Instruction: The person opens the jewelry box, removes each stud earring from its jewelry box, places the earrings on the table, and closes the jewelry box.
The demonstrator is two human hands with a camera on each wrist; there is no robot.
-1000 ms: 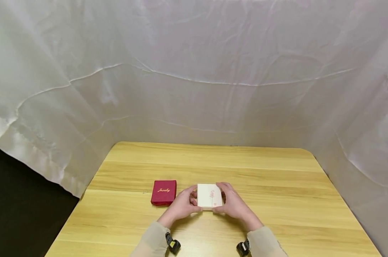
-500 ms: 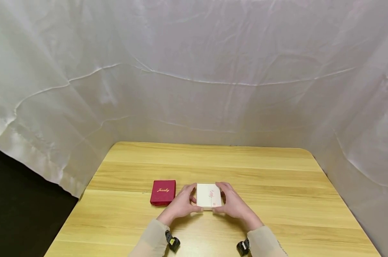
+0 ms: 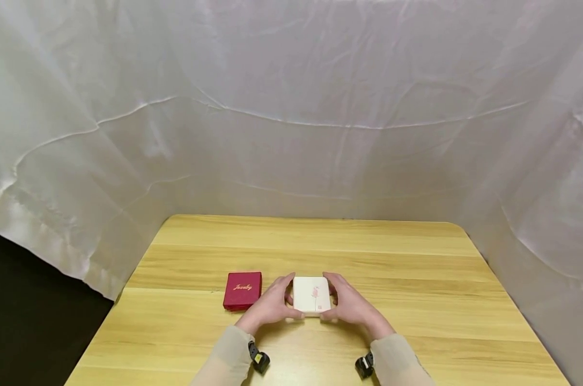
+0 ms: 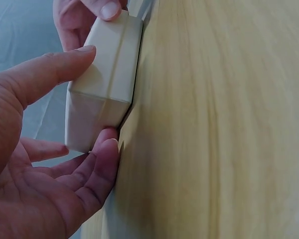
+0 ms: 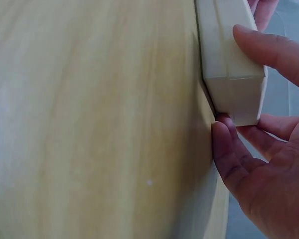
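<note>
A square white box (image 3: pixel 311 295) with a pink flower print on its lid sits between both hands on the table. My left hand (image 3: pixel 273 303) holds its left side, thumb at the near face and index finger by the far left corner. From the right, my right hand (image 3: pixel 349 301) grips it the same way, thumb near the front right corner. In the left wrist view, the box (image 4: pixel 102 74) shows a seam running round its side, and other fingertips lie low against its end. The box (image 5: pixel 231 59) stands close over the wood in the right wrist view.
A dark red box (image 3: pixel 243 289) with gold "Jewelry" lettering lies left of the left hand. The wooden table (image 3: pixel 417 279) is backed by grey-white cloth (image 3: pixel 291 150) on several sides. Black wrist cameras are strapped at both cuffs.
The left index finger has straightened along toward the box's far left corner. The white box and the right hand hold nearly the same place; the head view has shifted slightly.
</note>
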